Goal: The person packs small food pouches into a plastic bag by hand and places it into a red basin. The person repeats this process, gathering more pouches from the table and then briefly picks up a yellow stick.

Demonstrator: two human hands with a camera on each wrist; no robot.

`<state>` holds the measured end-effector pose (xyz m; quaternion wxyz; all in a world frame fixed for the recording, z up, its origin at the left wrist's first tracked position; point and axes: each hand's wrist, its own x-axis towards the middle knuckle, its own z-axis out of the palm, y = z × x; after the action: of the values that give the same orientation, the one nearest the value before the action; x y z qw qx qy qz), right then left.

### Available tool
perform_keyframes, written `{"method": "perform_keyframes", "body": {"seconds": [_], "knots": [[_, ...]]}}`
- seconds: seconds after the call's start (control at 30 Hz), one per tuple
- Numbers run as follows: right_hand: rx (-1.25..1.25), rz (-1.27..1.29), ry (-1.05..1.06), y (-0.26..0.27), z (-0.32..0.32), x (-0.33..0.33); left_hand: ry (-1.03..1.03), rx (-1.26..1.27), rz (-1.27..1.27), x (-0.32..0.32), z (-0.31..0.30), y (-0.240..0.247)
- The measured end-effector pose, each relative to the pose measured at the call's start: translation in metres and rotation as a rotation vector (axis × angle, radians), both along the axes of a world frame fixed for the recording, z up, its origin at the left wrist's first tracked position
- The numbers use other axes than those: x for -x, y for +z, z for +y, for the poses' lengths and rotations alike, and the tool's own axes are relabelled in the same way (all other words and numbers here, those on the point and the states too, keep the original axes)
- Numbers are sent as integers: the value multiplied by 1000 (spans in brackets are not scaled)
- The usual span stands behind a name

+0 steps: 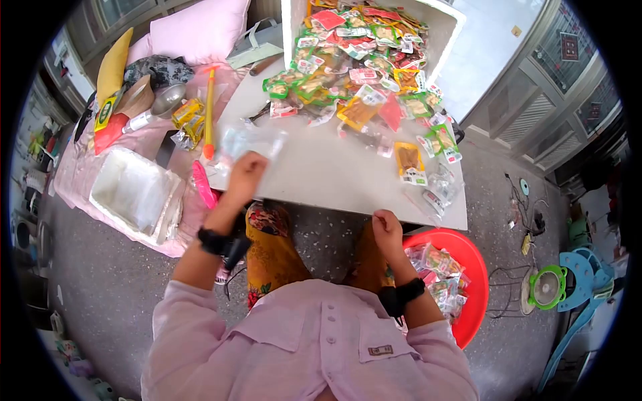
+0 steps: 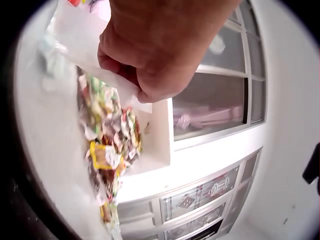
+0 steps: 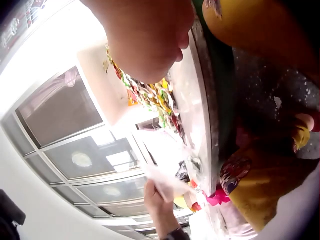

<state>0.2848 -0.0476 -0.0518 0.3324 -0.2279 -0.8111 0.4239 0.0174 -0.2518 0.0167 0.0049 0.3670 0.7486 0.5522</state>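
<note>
My left hand pinches the edge of a translucent plastic bag above the left part of the table. In the left wrist view the bag hangs thin and pale from the curled fingers. My right hand is at the table's front edge with its fingers curled, and nothing shows in it. Nearest to it on the table lie clear packets and a yellow snack packet. A large heap of small snack packets spills out of a white foam box at the back.
A red basin with packets stands on the floor at the right. Left of the table, a pink-covered surface bears a white foam box, a metal bowl and a yellow-orange stick. A green fan stands at the far right.
</note>
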Motion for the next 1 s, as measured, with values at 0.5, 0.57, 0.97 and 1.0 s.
{"method": "perform_keyframes", "body": {"seconds": [0.5,0.57,0.97,1.0], "knots": [[993,0,109,14,6,100,-140,117,-246,-76,112,-75],[1006,-2,133,13,6,103,-175,98,-228,-76,112,-77],[953,69,164,-4,10,101,-194,363,-92,-88,108,-57],[954,60,157,-5,9,101,-190,370,-89,-88,108,-56]]}}
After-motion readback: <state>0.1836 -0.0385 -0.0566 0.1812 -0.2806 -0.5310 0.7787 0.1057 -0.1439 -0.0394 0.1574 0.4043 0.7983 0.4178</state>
